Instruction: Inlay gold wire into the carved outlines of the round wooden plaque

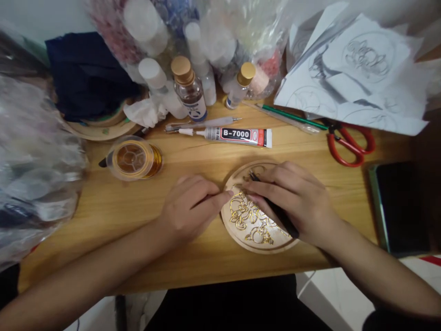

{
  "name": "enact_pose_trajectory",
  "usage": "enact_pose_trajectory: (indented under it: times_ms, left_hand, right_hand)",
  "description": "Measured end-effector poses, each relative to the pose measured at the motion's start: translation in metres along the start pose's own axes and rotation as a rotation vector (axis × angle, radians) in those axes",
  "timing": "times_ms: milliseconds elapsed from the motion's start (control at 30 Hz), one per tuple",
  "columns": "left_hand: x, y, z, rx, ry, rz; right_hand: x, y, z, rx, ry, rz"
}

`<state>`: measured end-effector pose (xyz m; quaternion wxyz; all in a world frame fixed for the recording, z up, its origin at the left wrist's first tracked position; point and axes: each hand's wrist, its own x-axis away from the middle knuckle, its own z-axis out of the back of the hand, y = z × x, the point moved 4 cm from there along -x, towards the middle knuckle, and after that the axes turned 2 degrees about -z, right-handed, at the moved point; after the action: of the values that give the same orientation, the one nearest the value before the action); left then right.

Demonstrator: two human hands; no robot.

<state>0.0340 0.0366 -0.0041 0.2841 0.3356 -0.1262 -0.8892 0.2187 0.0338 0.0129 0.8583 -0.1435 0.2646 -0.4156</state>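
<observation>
A round wooden disc (237, 236) lies on the table, its face covered with gold wire outlines (246, 211) of flowers and curls over a pale drawn pattern. My right hand (299, 197) rests over the disc's right side and grips black tweezers (285, 220), their tips near the upper part of the pattern. At the disc's left rim, the thumb and forefinger of my left hand (193, 207) are pressed together; whatever lies between them is too small to make out. A spool of gold wire (155, 158) stands to the left, beyond my left hand.
Behind the disc lie a B-7000 glue tube (237, 134) and a pale pen (213, 122). Bottles (189, 92) and plastic bags line the back. Red-handled scissors (351, 145), sketch papers (361, 69) and a phone (401, 207) are on the right. A plastic bag (37, 170) sits left.
</observation>
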Motion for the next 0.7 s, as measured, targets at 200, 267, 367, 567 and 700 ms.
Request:
enact_pose_trajectory:
  times_ms: [200, 267, 367, 567, 700]
  left_hand:
    - [-0.001, 0.0, -0.001, 0.068, -0.009, 0.039]
    - [-0.001, -0.001, 0.0, 0.077, -0.007, 0.035]
    - [-0.001, -0.001, -0.001, 0.085, -0.023, 0.036]
    - [-0.002, 0.0, 0.001, 0.101, 0.011, 0.052]
    - [-0.003, 0.001, 0.0, 0.066, 0.007, 0.057]
  right_hand:
    - [-0.001, -0.003, -0.005, -0.061, -0.014, 0.071]
    - [-0.001, -0.004, -0.005, -0.087, -0.003, 0.07]
    - [0.001, -0.005, -0.004, -0.06, 0.008, 0.091]
    - [0.003, -0.007, -0.003, 0.101, 0.04, 0.128]
    - [0.001, -0.01, -0.004, 0.163, 0.066, 0.137]
